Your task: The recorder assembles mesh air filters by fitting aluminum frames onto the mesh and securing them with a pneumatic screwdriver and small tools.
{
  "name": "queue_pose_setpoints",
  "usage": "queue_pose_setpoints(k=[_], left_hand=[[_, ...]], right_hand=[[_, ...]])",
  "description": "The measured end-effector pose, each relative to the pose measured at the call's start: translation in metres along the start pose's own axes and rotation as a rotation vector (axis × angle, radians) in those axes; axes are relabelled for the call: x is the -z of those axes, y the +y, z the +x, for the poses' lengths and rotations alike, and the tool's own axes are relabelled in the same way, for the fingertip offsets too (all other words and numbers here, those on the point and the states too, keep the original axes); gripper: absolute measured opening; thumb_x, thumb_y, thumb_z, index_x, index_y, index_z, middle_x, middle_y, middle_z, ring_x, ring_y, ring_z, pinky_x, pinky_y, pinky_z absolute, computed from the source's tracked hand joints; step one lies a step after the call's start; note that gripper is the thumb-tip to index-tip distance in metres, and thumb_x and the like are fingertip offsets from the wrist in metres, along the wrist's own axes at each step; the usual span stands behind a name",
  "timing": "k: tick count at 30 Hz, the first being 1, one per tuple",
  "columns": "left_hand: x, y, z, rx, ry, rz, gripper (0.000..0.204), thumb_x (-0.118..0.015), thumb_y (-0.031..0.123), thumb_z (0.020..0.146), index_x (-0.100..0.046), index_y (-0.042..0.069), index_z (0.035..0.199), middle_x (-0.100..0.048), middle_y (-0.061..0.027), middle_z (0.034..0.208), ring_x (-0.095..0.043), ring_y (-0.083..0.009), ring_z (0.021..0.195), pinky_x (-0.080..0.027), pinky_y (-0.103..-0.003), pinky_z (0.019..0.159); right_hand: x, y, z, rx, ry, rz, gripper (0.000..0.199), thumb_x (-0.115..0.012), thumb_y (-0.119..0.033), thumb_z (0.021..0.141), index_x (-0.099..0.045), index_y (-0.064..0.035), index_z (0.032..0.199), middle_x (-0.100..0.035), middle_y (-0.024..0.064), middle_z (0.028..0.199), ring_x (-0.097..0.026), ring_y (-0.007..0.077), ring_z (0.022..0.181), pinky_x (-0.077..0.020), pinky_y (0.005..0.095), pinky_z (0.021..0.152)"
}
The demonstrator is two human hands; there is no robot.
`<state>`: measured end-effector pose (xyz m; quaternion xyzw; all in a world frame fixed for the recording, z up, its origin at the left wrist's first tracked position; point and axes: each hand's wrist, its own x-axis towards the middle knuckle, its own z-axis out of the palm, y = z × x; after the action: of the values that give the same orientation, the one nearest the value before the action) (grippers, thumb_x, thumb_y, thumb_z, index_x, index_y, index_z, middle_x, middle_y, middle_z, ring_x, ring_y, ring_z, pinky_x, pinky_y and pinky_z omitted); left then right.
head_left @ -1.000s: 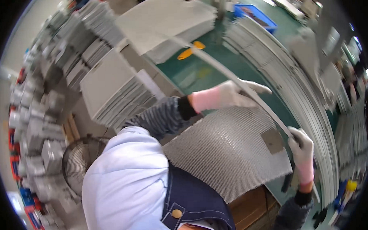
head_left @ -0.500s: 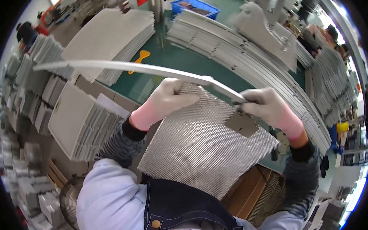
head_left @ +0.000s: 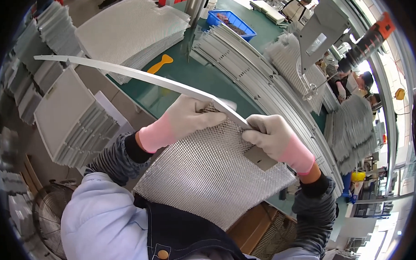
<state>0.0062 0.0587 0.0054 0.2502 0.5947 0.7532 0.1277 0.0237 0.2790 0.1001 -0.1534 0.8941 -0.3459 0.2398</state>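
Note:
A silvery mesh panel (head_left: 205,169) slants down in front of my body, with a grey plate (head_left: 260,158) with a small slot near its right edge. My left hand (head_left: 184,118) is closed at the panel's top corner, its thumb lying over the mesh and its other fingers partly hidden. A long pale metal strip (head_left: 137,73) crosses over that corner and reaches far out to the left. Near the strip's right end my right hand (head_left: 277,139) is closed, thumb and fingers pinching it just above the grey plate.
The green table (head_left: 208,77) carries a stack of mesh sheets (head_left: 126,29), a yellow scraper (head_left: 161,64), long metal profiles (head_left: 247,60) and a blue bin (head_left: 232,24). A power driver (head_left: 365,42) hangs at the right. Framed panels (head_left: 65,116) and a fan (head_left: 50,218) stand left.
The whole view has shifted, bringing the hanging driver into sight. My right hand has come closer to my left, and the strip's right end now lies nearer the panel's corner.

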Motion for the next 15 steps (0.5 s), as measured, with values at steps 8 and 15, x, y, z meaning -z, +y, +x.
queue_pose_setpoints(k=[8, 15], left_hand=[[0.023, 0.019, -0.013, 0.12, 0.008, -0.034, 0.043, -0.055, 0.007, 0.09, -0.053, -0.003, 0.132, -0.057, -0.0071, 0.133, -0.056, -0.0075, 0.106, -0.045, -0.024, 0.092], [0.023, 0.014, -0.031, 0.041, 0.074, -0.027, 0.052, -0.06, 0.017, 0.088, -0.052, -0.007, 0.133, -0.065, -0.0064, 0.112, -0.05, -0.0026, 0.078, -0.041, -0.019, 0.077]], right_hand=[[0.029, 0.015, -0.052, -0.172, -0.039, -0.02, 0.02, -0.068, -0.009, 0.08, -0.064, 0.0038, 0.094, -0.053, 0.0016, 0.066, -0.048, 0.0066, 0.062, -0.042, 0.025, 0.058], [0.042, 0.004, -0.092, -0.179, -0.09, -0.04, 0.03, -0.067, -0.013, 0.083, -0.066, 0.0036, 0.108, -0.059, 0.0085, 0.068, -0.052, 0.013, 0.062, -0.0461, 0.0293, 0.063]])
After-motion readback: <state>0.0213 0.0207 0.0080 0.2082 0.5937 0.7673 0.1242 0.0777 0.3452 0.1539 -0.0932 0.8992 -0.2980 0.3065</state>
